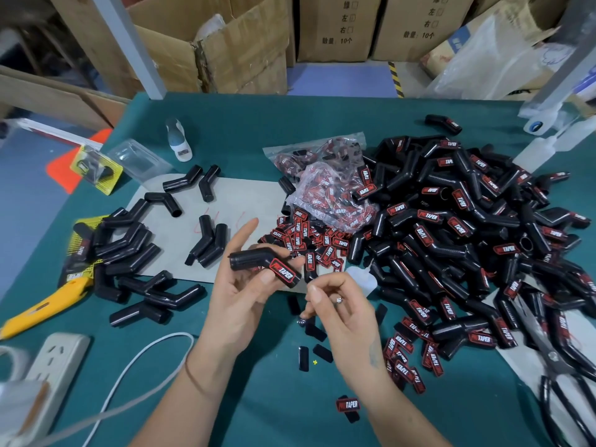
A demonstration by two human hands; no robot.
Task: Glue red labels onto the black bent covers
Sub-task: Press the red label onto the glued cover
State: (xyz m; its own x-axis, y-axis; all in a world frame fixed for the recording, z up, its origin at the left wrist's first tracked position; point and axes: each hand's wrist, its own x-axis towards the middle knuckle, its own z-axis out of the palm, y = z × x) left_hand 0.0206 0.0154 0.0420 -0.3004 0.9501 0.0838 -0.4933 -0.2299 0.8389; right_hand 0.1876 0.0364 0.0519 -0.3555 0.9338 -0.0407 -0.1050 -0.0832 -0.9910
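Observation:
My left hand (237,291) holds a black bent cover (258,260) over the green table (245,124), thumb pressing on the red label (285,273) stuck to it, index finger raised. My right hand (342,312) hovers just right of it with its fingers curled; I cannot tell whether it pinches anything. Plain black covers (129,253) lie in a group at the left. A big heap of labelled covers (467,227) fills the right. Loose red labels (309,237) are scattered behind my hands, more in a plastic bag (332,191).
A glue bottle (179,140) stands at the back left. A yellow utility knife (42,304) and a white power strip (54,362) with its cable lie at the left. Scissors (554,366) lie at the right front. Cardboard boxes (225,43) stand beyond the table.

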